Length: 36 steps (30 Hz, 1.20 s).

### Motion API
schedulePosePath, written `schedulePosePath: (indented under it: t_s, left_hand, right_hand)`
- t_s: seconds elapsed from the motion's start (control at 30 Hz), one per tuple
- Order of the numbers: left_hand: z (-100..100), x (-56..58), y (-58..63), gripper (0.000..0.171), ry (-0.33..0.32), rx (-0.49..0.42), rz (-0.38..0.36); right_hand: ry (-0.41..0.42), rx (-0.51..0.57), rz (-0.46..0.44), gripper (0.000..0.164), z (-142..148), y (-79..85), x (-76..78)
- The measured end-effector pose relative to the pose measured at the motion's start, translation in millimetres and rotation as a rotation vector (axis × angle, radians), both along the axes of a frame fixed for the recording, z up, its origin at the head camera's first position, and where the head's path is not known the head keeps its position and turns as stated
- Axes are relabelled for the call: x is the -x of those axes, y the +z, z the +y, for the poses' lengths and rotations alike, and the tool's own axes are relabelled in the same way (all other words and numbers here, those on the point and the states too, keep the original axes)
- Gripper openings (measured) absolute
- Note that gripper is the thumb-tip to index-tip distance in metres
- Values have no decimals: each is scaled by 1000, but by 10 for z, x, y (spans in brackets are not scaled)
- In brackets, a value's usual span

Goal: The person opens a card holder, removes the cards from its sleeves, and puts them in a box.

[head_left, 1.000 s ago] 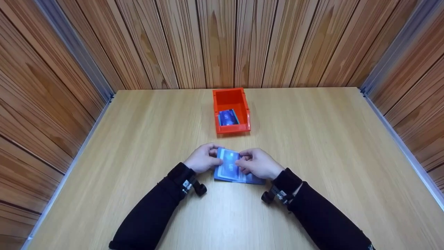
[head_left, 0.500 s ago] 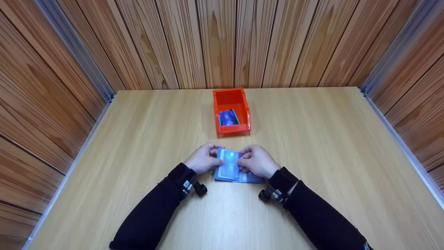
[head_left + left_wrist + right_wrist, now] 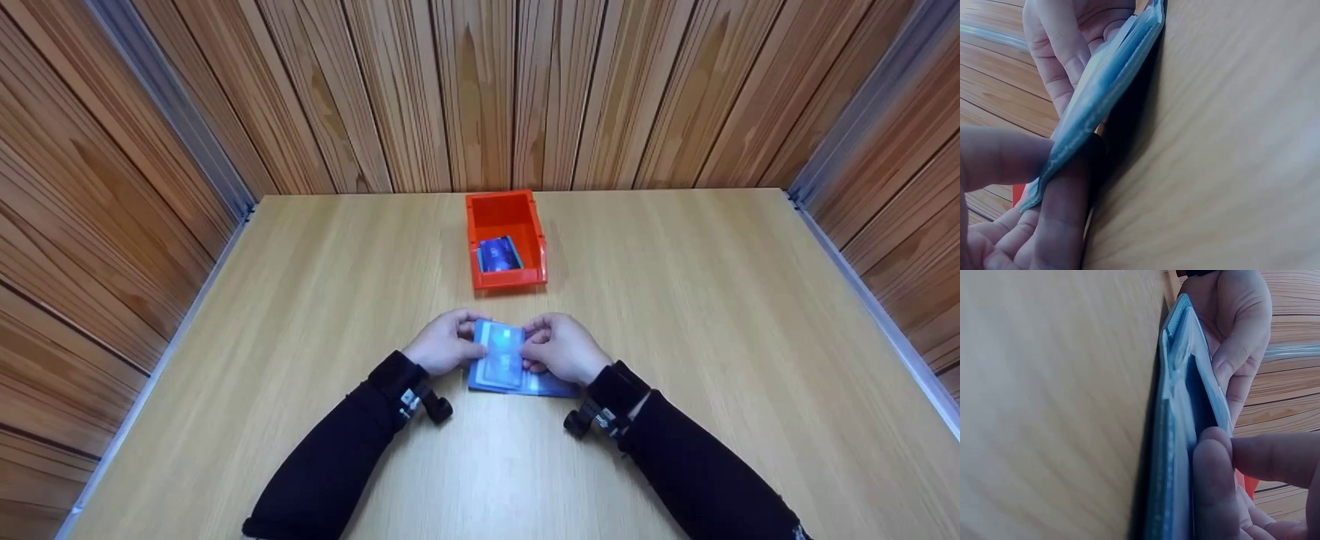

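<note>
A blue card holder (image 3: 551, 385) with clear plastic sleeves lies opened out on the table between the hands. My left hand (image 3: 442, 346) grips its left edge, thumb on top and fingers beneath, as the left wrist view shows. My right hand (image 3: 566, 349) pinches the free edge of a clear sleeve (image 3: 501, 356) between thumb and finger. In the right wrist view the sleeves (image 3: 1207, 382) stand apart from the lower part of the holder, leaving a gap. Whether a card sits inside the pinched sleeve, I cannot tell.
Beyond the hands stands a red open-fronted bin (image 3: 510, 280) with blue-purple cards (image 3: 499, 255) inside. The light wooden table (image 3: 360, 255) is bounded by wood-plank walls (image 3: 480, 90) behind and at both sides. Each wrist carries a small black camera.
My right hand has shifted slightly while holding on to the sleeve edge. My left hand keeps its grip. The whole head view has moved a little.
</note>
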<state>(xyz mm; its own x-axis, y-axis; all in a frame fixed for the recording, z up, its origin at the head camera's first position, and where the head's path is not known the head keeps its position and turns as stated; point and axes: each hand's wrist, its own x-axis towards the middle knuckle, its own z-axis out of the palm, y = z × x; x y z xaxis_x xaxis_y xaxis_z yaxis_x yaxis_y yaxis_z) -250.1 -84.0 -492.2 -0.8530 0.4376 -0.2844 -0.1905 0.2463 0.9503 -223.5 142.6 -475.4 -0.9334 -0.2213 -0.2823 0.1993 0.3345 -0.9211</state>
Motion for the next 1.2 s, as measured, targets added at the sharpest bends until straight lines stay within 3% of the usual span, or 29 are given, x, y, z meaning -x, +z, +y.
schedulePosePath:
  t_s: [0.37, 0.73, 1.03, 1.2]
  left_hand:
    - [-3, -5, 3, 49, 10, 20, 1]
    - [-20, -13, 19, 49, 12, 36, -2]
    - [-17, -20, -1, 51, 8, -18, -4]
    - [-14, -23, 5, 50, 16, 4, 7]
  right_hand:
    - [-37, -2, -18, 34, 72, 26, 11]
    - [-85, -249, 142, 25, 235, 91, 8]
    - [-127, -297, 197, 20, 283, 92, 43]
    - [-168, -294, 191, 21, 284, 116, 41]
